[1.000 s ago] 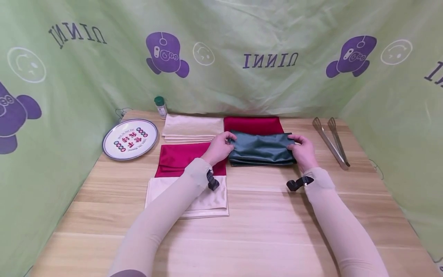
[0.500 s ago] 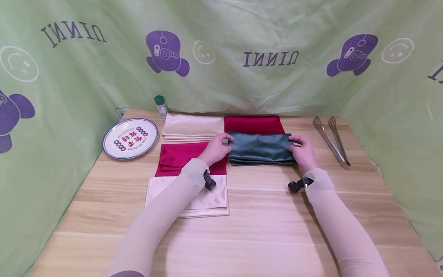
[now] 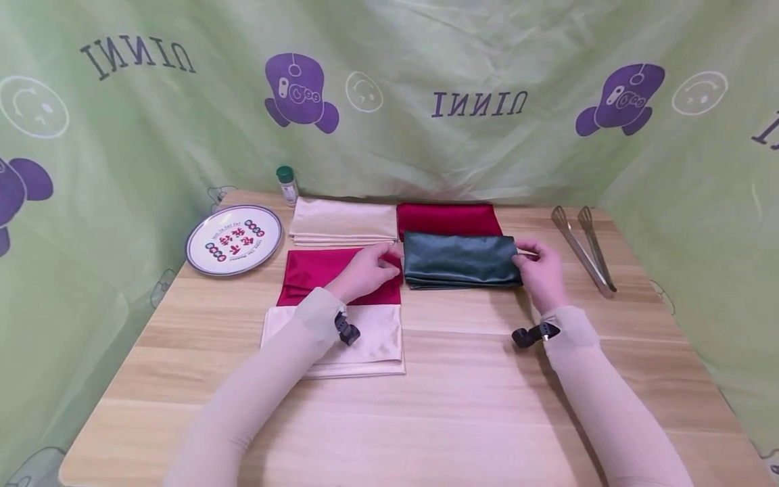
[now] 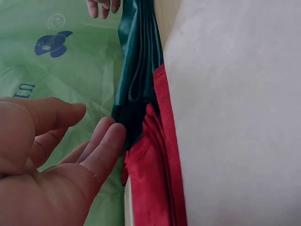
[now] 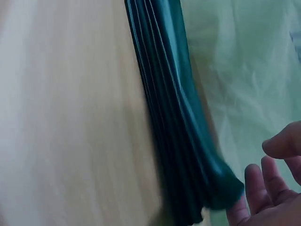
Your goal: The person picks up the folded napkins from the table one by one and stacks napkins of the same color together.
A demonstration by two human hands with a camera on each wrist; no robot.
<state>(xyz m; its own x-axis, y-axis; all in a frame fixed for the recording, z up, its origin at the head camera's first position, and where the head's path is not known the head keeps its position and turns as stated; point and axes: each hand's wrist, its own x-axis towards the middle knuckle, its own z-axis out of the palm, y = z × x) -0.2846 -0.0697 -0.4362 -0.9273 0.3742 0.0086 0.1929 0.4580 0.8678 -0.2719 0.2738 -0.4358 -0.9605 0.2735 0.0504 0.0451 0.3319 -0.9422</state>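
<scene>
A dark green folded satin cloth (image 3: 462,260) lies on the table, its layers stacked. At its left end is my left hand (image 3: 368,272), over a folded red cloth (image 3: 310,270), thumb and fingers apart with nothing between them. In the left wrist view the fingertips (image 4: 115,134) come right up to the green cloth's end. My right hand (image 3: 541,274) is at the other end; its thumb stands off the fabric in the right wrist view, while the fingers (image 5: 256,188) are beside the cloth's bulging corner.
A folded cream cloth (image 3: 343,220) and a red one (image 3: 447,218) lie along the back. Another cream cloth (image 3: 365,338) is in front of the left red one. A printed plate (image 3: 234,240) and a green-capped shaker (image 3: 287,186) stand left; metal tongs (image 3: 584,250) lie right.
My left hand has let go of the green cloth's left end and drawn back to the left. My right hand has loosened and shifted slightly right. The green cloth stays in nearly the same place.
</scene>
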